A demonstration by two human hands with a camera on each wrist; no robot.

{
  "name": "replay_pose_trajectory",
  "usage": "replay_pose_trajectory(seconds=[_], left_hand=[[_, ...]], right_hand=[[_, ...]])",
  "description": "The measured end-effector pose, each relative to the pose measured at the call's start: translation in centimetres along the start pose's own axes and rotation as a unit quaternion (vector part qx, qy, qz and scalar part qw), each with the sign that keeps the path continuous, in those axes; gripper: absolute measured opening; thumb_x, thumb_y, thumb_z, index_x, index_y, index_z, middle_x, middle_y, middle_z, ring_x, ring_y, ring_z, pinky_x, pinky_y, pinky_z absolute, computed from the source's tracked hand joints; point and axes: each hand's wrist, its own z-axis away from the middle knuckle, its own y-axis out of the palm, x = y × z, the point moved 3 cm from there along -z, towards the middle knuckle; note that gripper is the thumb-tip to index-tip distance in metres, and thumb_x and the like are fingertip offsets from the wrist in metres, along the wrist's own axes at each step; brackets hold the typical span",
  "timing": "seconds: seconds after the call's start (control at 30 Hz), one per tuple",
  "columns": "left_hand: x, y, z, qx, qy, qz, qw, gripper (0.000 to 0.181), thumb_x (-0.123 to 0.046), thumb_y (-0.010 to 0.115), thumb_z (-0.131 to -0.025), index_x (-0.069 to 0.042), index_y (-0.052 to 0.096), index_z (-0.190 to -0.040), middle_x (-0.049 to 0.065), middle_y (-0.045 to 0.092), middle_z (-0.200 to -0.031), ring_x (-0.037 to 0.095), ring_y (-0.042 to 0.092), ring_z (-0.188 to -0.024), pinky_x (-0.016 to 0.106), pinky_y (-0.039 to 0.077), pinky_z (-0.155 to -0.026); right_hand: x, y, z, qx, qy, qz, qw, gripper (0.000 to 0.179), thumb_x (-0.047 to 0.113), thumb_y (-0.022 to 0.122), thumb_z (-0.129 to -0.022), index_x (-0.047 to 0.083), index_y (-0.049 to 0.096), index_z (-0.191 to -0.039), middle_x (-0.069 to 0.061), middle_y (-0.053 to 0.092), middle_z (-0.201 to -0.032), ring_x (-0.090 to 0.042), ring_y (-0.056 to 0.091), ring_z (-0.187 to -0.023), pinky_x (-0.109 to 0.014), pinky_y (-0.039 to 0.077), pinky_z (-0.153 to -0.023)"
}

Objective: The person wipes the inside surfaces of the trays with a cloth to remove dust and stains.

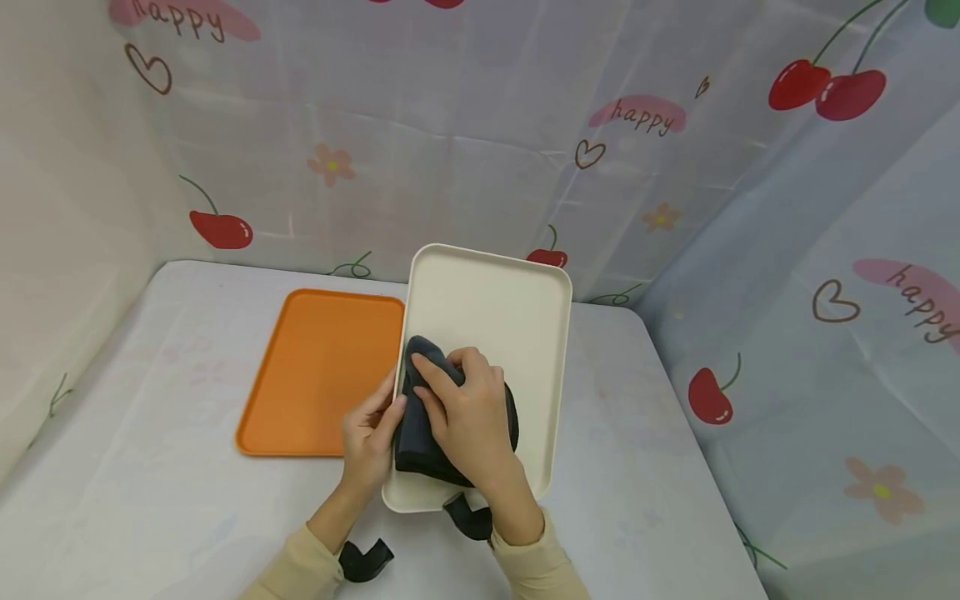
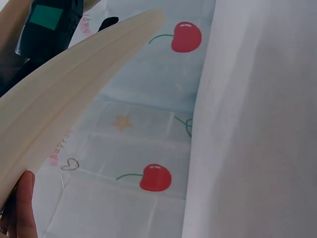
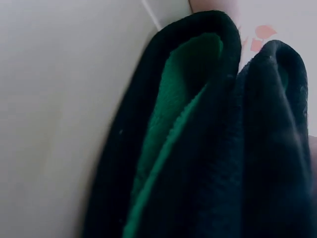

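A cream rectangular tray (image 1: pixel 525 333) is held up off the table at a tilt, its far rim overlapping the curtain in the head view. My left hand (image 1: pixel 369 437) grips its left rim, thumb on the near side; the left wrist view catches its fingers (image 2: pixel 25 206) against the tray's outer side (image 2: pixel 64 94). Against the tray's inner face lies a folded dark cloth (image 1: pixel 426 437). My right hand (image 1: pixel 476 417) holds this cloth, fingers bent over it. Close up in the right wrist view, the cloth's loose folds (image 3: pixel 208 148) show a fuzzy green inner side.
An orange tray (image 1: pixel 322 375) lies flat on the white-covered table (image 1: pixel 637 467), left of the cream one and partly overlapped by it. A printed curtain (image 1: pixel 465 183) with cherries closes off the back and right. Black curved mounts (image 1: pixel 365 562) sit at both wrists.
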Motion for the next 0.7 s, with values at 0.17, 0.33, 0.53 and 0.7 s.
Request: replay_pose_trajectory(seconds=[0.17,0.33,0.53,0.7], left_hand=[[0.02,0.04,0.09,0.003,-0.014,0.004,0.9999,0.041,0.010,0.046,-0.097,0.017,0.042,-0.137,-0.009,0.064,-0.128,0.004,0.066,-0.104,0.021,0.055,-0.082],[-0.09,0.00,0.11,0.002,-0.010,0.003,0.9999,0.041,0.010,0.046,-0.097,0.016,0.042,-0.138,-0.009,0.064,-0.127,0.004,0.065,-0.103,0.020,0.056,-0.082],[-0.22,0.00,0.03,0.001,0.003,0.006,1.0000,0.041,0.010,0.046,-0.096,0.016,0.043,-0.137,-0.007,0.065,-0.126,0.005,0.066,-0.103,0.020,0.056,-0.082],[-0.23,0.04,0.08,-0.003,0.003,0.009,1.0000,0.041,0.010,0.046,-0.096,0.016,0.043,-0.137,-0.006,0.065,-0.126,0.005,0.067,-0.103,0.021,0.056,-0.081]], right_hand=[[0.35,0.20,-0.02,0.001,-0.012,0.002,0.9999,0.029,0.023,0.071,-0.090,0.020,0.072,-0.118,-0.011,0.058,-0.098,-0.021,0.057,-0.085,-0.034,0.039,-0.065],[0.39,0.27,-0.08,-0.002,-0.005,-0.005,1.0000,0.030,0.023,0.072,-0.088,0.019,0.073,-0.118,-0.011,0.058,-0.099,-0.021,0.056,-0.085,-0.034,0.039,-0.066],[0.24,0.28,-0.06,-0.012,0.029,-0.026,0.9992,0.034,0.025,0.078,-0.083,0.020,0.074,-0.116,-0.010,0.058,-0.099,-0.020,0.055,-0.085,-0.034,0.040,-0.065],[0.18,0.21,0.00,-0.025,0.048,-0.033,0.9980,0.037,0.025,0.081,-0.080,0.020,0.073,-0.115,-0.013,0.058,-0.100,-0.023,0.054,-0.084,-0.034,0.042,-0.065]])
